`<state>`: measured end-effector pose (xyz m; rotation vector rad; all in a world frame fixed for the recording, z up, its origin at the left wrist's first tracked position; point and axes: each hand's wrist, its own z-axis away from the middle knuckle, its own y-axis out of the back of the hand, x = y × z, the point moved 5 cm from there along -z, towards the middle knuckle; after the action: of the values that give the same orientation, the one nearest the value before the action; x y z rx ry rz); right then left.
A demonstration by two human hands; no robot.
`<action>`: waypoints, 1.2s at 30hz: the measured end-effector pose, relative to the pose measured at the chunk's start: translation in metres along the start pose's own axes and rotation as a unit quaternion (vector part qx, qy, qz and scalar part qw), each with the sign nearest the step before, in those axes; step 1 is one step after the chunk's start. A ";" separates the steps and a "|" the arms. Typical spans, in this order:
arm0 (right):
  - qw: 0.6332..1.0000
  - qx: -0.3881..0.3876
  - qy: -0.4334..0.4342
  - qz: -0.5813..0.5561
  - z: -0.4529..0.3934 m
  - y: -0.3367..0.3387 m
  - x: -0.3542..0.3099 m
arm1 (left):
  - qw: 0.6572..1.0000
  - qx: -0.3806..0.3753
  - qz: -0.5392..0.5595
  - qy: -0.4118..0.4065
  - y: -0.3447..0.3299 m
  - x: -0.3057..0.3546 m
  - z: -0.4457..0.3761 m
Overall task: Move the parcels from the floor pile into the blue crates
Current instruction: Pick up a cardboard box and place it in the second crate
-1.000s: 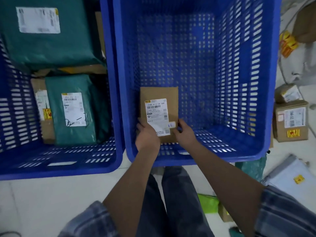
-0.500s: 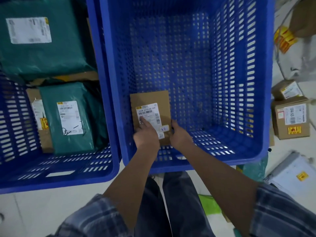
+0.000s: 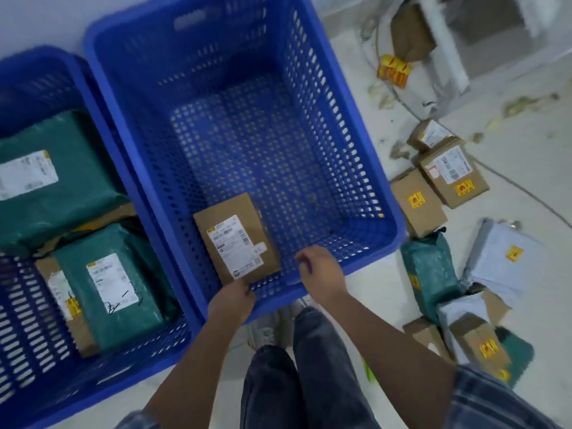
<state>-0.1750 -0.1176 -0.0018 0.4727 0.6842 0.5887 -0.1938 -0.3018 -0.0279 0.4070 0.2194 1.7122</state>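
Note:
A brown cardboard parcel [image 3: 236, 239] with a white label lies flat on the floor of the middle blue crate [image 3: 371, 257], in its near left corner. My left hand [image 3: 232, 300] reaches over the crate's near rim, and its fingertips touch the parcel's near edge. Apart from the parcel, my right hand [image 3: 322, 270] hovers over the near rim with loosely curled fingers and holds nothing. The floor pile lies to the right: brown boxes [image 3: 452, 174], a green mailer [image 3: 430, 274] and a white mailer [image 3: 501, 261].
A second blue crate [image 3: 93, 391] on the left holds two green mailers [image 3: 114, 289] on top of brown parcels. More small boxes [image 3: 476, 339] lie by my right arm. Torn cardboard and scraps [image 3: 408, 32] litter the floor at the back right.
The parcel has been laid flat in the crate's corner. My right hand has let go of it and drawn back to the right. The view has tilted up and rightward.

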 end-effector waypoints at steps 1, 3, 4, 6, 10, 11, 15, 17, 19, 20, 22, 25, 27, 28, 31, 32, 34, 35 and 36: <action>0.998 0.057 0.016 -0.020 0.010 0.013 0.006 | 1.000 0.022 -0.008 -0.008 0.001 0.002 0.006; 0.986 0.141 -0.019 -0.082 0.034 0.034 0.027 | 0.999 0.043 -0.007 -0.017 0.002 0.007 0.020; 0.976 0.169 -0.060 -0.120 0.047 0.043 0.041 | 0.998 0.053 -0.005 -0.020 0.004 0.009 0.027; 0.948 0.186 -0.182 -0.183 0.072 0.049 0.083 | 0.997 0.074 -0.011 -0.030 0.009 0.016 0.038; 0.863 0.111 -0.371 -0.324 0.117 0.036 0.173 | 0.993 0.107 -0.016 -0.052 0.025 0.050 0.050; 0.863 0.106 -0.386 -0.309 0.129 0.033 0.192 | 0.991 0.120 -0.006 -0.061 0.028 0.063 0.052; 0.856 0.118 -0.426 -0.268 0.165 0.033 0.240 | 0.976 0.152 -0.018 -0.154 0.028 0.139 0.060; 0.839 0.113 -0.449 -0.286 0.172 0.032 0.254 | 0.961 0.154 -0.045 -0.224 0.016 0.184 0.065; 0.826 0.106 -0.465 -0.301 0.172 0.031 0.266 | 0.948 0.136 -0.073 -0.277 -0.007 0.225 0.069; 0.826 0.097 -0.462 -0.307 0.170 0.033 0.269 | 0.944 0.121 -0.086 -0.294 -0.021 0.243 0.071; 0.825 0.068 -0.454 -0.330 0.160 0.035 0.273 | 0.939 0.086 -0.111 -0.314 -0.050 0.274 0.072; 0.818 0.040 -0.433 -0.377 0.136 0.045 0.285 | 0.950 0.041 -0.138 -0.277 -0.086 0.305 0.061; 0.815 0.044 -0.411 -0.405 0.117 0.063 0.295 | 0.964 0.023 -0.137 -0.226 -0.102 0.321 0.048; 0.813 0.051 -0.402 -0.419 0.106 0.074 0.302 | 0.970 0.015 -0.139 -0.201 -0.108 0.330 0.041; 0.790 0.062 -0.398 -0.463 0.073 0.108 0.330 | 0.972 -0.004 -0.170 -0.161 -0.121 0.365 0.018; 0.778 0.066 -0.398 -0.481 0.061 0.118 0.341 | 0.970 -0.011 -0.187 -0.156 -0.125 0.377 0.008; 0.772 0.064 -0.395 -0.493 0.035 0.138 0.365 | 0.964 -0.021 -0.214 -0.154 -0.130 0.403 -0.013; 0.774 0.063 -0.392 -0.492 0.021 0.146 0.376 | 0.962 -0.022 -0.223 -0.157 -0.132 0.415 -0.025; 0.774 0.069 -0.389 -0.494 0.007 0.152 0.388 | 0.960 -0.018 -0.229 -0.160 -0.133 0.426 -0.038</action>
<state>0.0208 0.2416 -0.0809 0.3751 0.0923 -0.6633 -0.1464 0.1435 -0.0499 0.5521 0.0389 1.1736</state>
